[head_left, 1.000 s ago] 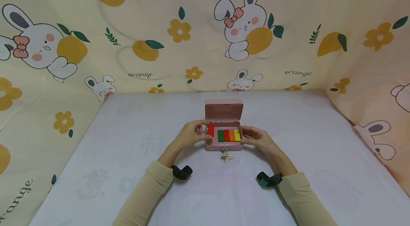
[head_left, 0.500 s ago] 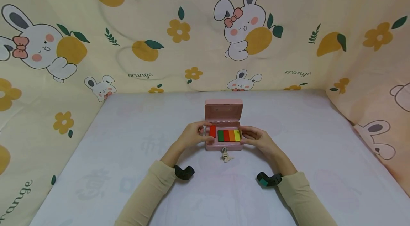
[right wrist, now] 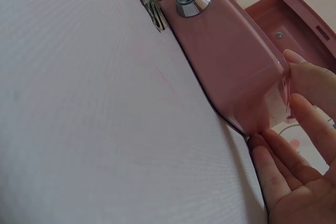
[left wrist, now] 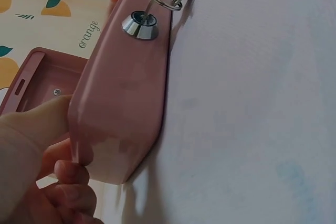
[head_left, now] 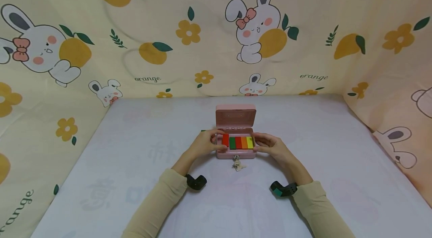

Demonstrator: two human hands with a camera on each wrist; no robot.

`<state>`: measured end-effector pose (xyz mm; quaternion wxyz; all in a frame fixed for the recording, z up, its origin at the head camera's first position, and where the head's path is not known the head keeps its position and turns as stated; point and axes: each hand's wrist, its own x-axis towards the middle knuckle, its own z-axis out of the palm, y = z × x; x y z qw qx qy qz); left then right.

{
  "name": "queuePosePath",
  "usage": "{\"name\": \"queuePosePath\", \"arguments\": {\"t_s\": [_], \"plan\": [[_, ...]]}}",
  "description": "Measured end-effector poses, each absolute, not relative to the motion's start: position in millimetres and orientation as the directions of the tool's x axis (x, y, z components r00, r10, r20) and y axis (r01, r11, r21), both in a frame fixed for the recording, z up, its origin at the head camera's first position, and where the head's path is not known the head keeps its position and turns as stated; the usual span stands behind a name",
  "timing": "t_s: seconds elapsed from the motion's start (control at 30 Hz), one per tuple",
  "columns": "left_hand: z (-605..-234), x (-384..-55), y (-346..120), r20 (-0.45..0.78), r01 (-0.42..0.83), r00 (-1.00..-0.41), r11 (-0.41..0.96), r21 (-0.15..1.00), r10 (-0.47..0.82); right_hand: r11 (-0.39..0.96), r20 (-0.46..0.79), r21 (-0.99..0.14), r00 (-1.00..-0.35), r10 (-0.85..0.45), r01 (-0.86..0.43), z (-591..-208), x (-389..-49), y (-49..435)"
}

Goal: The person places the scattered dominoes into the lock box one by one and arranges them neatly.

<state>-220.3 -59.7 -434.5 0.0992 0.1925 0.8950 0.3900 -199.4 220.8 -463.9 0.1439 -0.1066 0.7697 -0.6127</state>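
Note:
A pink metal cash box (head_left: 235, 155) stands on the table with its lid (head_left: 236, 116) raised. Between its thumb and index finger, my left hand (head_left: 202, 144) pinches a red block (head_left: 225, 140) inside the left part of the box. Side by side to the right of that block lie a green block (head_left: 232, 143), a second red block (head_left: 238, 143), an orange block (head_left: 244, 142) and a yellow block (head_left: 250, 142). My right hand (head_left: 274, 145) rests against the box's right side, thumb at the rim. The left wrist view hides the blocks behind the box's front wall.
Keys (head_left: 238, 166) on a ring hang from the lock (left wrist: 140, 24) at the box's front. A sliver of something green (head_left: 203, 130) shows behind my left hand. A patterned cloth (head_left: 216, 43) rises behind the white table (head_left: 135, 178).
My left hand has shifted a little to the right with the red block, bringing it closer to the green block. A green sliver has come into view behind it. My right hand stays put.

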Motion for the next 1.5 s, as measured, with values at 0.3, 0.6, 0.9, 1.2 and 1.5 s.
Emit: {"name": "queuePosePath", "arguments": {"t_s": [0.3, 0.6, 0.9, 1.2, 1.5], "plan": [[-438, -222, -58, -0.023, 0.275, -0.91, 0.644, 0.714, 0.413, 0.225, -0.097, -0.974, -0.934, -0.342, 0.019, -464, -199, 221], [-438, -222, -55, -0.04, 0.25, -0.92, 0.664, 0.705, 0.389, 0.224, -0.093, -0.974, -0.934, -0.344, 0.015, -464, -199, 221], [-437, -220, -52, -0.052, 0.24, -0.926, 0.686, 0.687, 0.375, 0.218, -0.09, -0.976, -0.934, -0.346, 0.013, -463, -198, 221], [-437, -219, -49, -0.068, 0.214, -0.935, 0.703, 0.679, 0.349, 0.202, -0.105, -0.979, -0.931, -0.349, 0.034, -464, -198, 221], [-434, -220, -47, -0.101, 0.206, -0.934, 0.749, 0.63, 0.342, 0.212, -0.113, -0.976, -0.933, -0.342, 0.041, -463, -199, 221]]}}
